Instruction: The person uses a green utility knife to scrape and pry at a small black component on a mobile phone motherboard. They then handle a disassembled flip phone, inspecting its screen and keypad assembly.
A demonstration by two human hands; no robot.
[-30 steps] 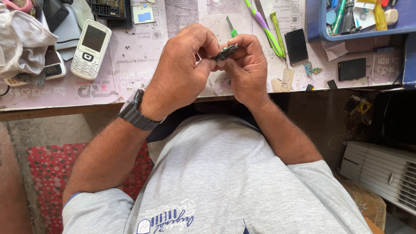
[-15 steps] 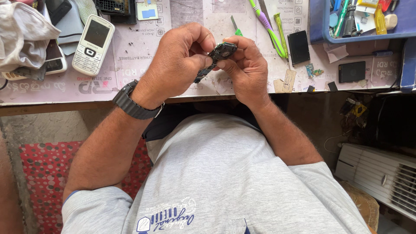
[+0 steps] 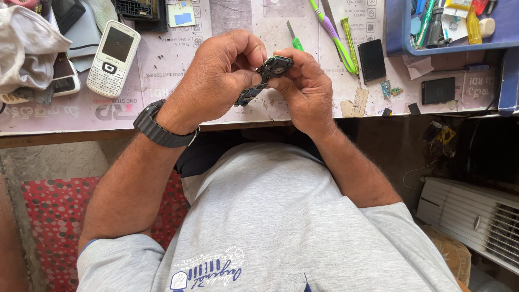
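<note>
I look down at my two hands, raised together just above the near edge of a pale workbench covered with a printed paper mat [image 3: 178, 65]. Between them I hold a small, dark, narrow circuit board [image 3: 265, 80], tilted so one end points up and to the right and the other down and to the left. My left hand [image 3: 216, 81], with a black wristwatch [image 3: 162, 130] on its wrist, is curled closed, pinching the board's lower part between thumb and fingertips. My right hand [image 3: 305, 89] is also closed around it, gripping the upper end, where a round part shows. The board sits squarely between both hands, touching both, over the bench edge and above my grey shirt.

Most of the board is covered by my fingers, so I cannot make out its full outline or its details. My left palm is hidden behind its own knuckles.

On the bench to the left lies a white keypad phone [image 3: 113, 57], well apart from my hands, beside a crumpled pale cloth [image 3: 27, 48] cut off by the picture's edge. Beyond my right hand lie a purple and green toothbrush [image 3: 332, 35] and a flat black rectangular battery [image 3: 372, 59]. A blue plastic tray [image 3: 403, 48] of small tools sits in the upper right corner, partly cut off.
</note>
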